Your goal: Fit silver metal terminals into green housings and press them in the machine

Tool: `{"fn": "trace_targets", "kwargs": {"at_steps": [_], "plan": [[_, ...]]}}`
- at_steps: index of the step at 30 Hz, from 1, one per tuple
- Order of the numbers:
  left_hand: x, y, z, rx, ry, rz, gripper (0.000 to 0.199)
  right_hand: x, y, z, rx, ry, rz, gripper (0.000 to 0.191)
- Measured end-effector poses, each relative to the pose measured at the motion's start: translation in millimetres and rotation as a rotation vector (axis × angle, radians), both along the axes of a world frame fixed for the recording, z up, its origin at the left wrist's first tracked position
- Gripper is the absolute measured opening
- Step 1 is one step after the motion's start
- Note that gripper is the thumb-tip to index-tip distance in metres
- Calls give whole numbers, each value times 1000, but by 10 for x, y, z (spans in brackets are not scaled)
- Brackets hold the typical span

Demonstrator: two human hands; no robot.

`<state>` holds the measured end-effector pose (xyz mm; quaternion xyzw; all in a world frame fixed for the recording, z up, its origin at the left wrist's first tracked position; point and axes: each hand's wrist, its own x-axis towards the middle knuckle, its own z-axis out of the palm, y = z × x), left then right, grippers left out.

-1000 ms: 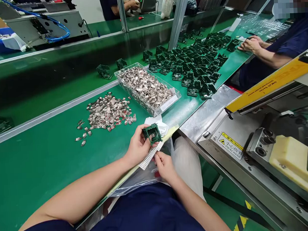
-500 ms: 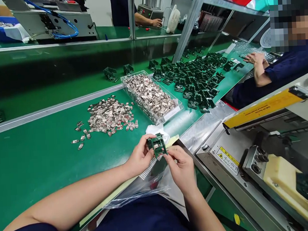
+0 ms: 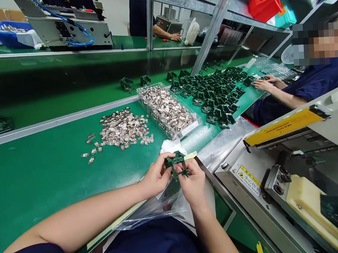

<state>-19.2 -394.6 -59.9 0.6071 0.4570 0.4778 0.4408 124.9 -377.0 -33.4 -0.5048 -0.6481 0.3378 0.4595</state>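
Note:
A dark green plastic frame [image 3: 176,164] is held up between my two hands near the table's front edge. My left hand [image 3: 159,176] pinches its left side with thumb and fingers. At its right side, my right hand [image 3: 192,177] has its fingers closed on the frame. Behind them lies a white cloth [image 3: 170,146]. A heap of small metal parts [image 3: 122,128] rests on the green table [image 3: 61,176], and a clear tray [image 3: 189,130] full of similar metal parts stands to its right.
Many dark green frames [image 3: 212,91] lie piled at the back right. A machine with a yellow bar [image 3: 286,127] stands at the right. Beyond it sits a person, hands [image 3: 264,83] at the pile. Metal posts [image 3: 213,31] rise behind.
The green frame has been turned in my hands, and its opening faces another way. My right hand has moved round its right side. The other person's hands have reached toward the pile.

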Motion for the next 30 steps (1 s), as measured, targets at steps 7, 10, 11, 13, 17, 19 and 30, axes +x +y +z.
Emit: {"fn": "trace_targets", "kwargs": {"at_steps": [7, 10, 11, 13, 17, 19, 30], "plan": [[5, -33, -7, 45, -1, -19, 29, -38, -30, -164, -202, 248, -21, 29], [-20, -32, -28, 30, -5, -30, 30, -6, -29, -190, -282, 421, 34, 37], [-31, -29, -26, 27, -15, -34, 32, 30, -39, -175, -283, 441, 63, 36], [-41, -27, 3, 20, -33, -50, 35, 152, -91, -118, -242, 424, 118, 29], [95, -50, 185, -23, 24, -242, 34, 572, -343, 32, 16, 192, 200, 62], [263, -37, 337, -27, 75, -428, 36, 839, -522, 105, 139, 112, 190, 67], [2446, 788, 1199, 457, 293, -802, 74, 2638, -1557, 272, 423, 406, -952, 52]]}}
